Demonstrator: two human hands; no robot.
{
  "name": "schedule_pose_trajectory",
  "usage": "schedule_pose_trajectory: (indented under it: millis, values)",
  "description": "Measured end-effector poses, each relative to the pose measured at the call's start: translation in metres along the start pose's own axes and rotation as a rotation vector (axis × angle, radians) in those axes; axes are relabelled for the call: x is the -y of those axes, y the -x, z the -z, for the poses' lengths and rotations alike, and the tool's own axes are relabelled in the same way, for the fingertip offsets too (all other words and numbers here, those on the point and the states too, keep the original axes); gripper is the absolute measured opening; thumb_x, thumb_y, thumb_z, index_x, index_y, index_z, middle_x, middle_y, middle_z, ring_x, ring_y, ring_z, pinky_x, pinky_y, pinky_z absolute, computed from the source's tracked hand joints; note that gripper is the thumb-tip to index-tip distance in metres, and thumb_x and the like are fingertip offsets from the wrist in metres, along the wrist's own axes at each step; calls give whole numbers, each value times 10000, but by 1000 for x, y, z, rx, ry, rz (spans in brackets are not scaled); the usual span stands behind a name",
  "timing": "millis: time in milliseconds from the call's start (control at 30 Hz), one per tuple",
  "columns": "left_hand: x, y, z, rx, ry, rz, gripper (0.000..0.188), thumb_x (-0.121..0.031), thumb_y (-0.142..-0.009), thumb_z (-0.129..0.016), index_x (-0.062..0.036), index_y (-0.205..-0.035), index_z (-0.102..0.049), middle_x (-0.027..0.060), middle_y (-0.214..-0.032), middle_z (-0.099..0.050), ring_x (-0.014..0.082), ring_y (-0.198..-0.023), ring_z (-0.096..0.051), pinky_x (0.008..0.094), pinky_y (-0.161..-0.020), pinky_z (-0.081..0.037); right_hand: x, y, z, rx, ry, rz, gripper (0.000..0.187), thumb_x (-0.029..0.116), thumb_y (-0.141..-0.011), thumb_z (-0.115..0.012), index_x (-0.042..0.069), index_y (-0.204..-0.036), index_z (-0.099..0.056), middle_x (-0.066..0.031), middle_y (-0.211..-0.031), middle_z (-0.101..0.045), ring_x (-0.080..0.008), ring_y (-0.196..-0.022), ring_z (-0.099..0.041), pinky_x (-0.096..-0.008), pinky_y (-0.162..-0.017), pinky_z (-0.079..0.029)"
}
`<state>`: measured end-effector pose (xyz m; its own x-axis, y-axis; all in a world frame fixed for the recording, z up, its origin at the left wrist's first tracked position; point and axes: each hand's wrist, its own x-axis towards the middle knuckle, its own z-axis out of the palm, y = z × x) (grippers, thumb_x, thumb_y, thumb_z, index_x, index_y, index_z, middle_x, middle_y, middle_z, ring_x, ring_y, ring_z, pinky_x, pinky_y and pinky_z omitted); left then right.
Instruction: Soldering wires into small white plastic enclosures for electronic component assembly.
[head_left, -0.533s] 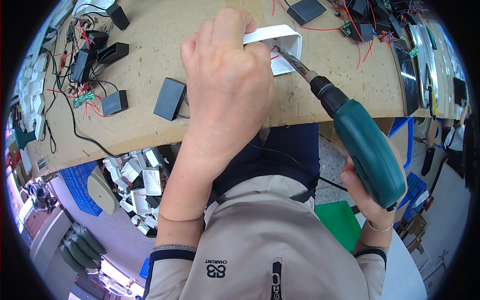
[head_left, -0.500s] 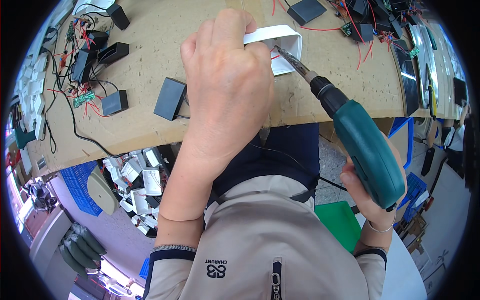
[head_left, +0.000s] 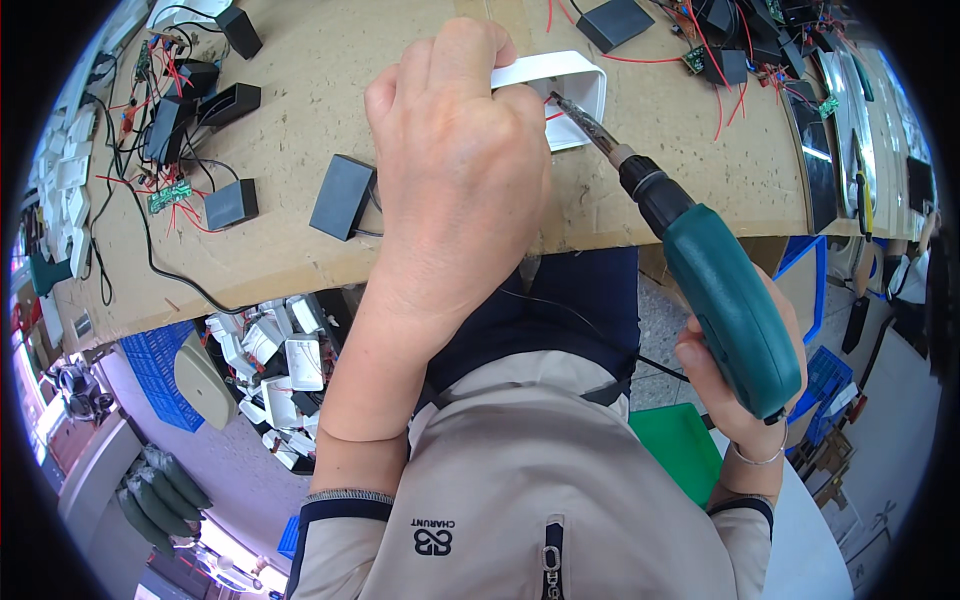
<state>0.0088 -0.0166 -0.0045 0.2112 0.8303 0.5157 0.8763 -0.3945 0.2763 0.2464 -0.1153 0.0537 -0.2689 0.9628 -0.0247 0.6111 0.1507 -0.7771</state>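
While white case (head_left: 583, 87) in left hand (head_left: 455, 145), tool (head_left: 712, 265) (green) in right hand (head_left: 718, 395).

A hand could pass over the bare counter (head_left: 310, 90) at upper left of centre, between the wired black boxes (head_left: 168, 130) and the left hand (head_left: 458, 160); a lone black box (head_left: 343, 197) narrows it lower down. Right of the white case (head_left: 585, 122), open room reaches the upper-right wire tangle (head_left: 725, 67), with the slanting green tool (head_left: 735, 310) blocking from below.

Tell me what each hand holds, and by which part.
The right hand grips the teal, elongated plastic tool by its rear part; the left hand holds the white, open plastic case by its left end.
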Motion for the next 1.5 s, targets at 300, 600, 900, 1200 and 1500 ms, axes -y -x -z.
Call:
schedule_pose_trajectory:
  millis: [300,600,900,1200,1500]
  values:
    - [0,-1,0,-7,5,1,66,-55,-699,-676,-7,-743,-686,103,-971,-583,275,-903,-570,389,-793,-410,4,3,-1,-29,-3,-119,658,22,-688,-794,-54,-1277,-510,-184,-1176,-639,-283,-1033,-661,-337,-867,-528]
    - [-8,-4,9,-3,-65,-62,68,-57,-706,-672,-7,-749,-688,104,-965,-583,276,-902,-569,389,-798,-411,2,7,-1,-45,-76,-120,684,25,-690,-788,-46,-1301,-488,-191,-1200,-627,-291,-1065,-647,-348,-891,-517]
    - [-9,-4,10,-1,-63,-66,69,-62,-711,-673,-5,-749,-681,101,-958,-579,275,-897,-567,386,-798,-409,2,8,-2,-22,-60,-124,696,23,-683,-793,-54,-1300,-481,-192,-1215,-619,-294,-1076,-642,-349,-898,-511]
    - [-8,-4,11,1,-54,-66,70,-60,-707,-674,-1,-746,-676,100,-951,-578,276,-891,-565,387,-788,-409,2,8,-3,-19,-53,-132,701,24,-683,-792,-59,-1303,-474,-200,-1217,-615,-303,-1069,-644,-343,-884,-519]
    - [-7,-3,9,2,-47,-54,66,-68,-709,-671,-11,-740,-685,95,-958,-583,273,-890,-568,382,-771,-408,2,14,-2,17,-49,-203,696,44,-702,-794,-62,-1307,-467,-200,-1219,-613,-301,-1086,-636,-350,-897,-511]
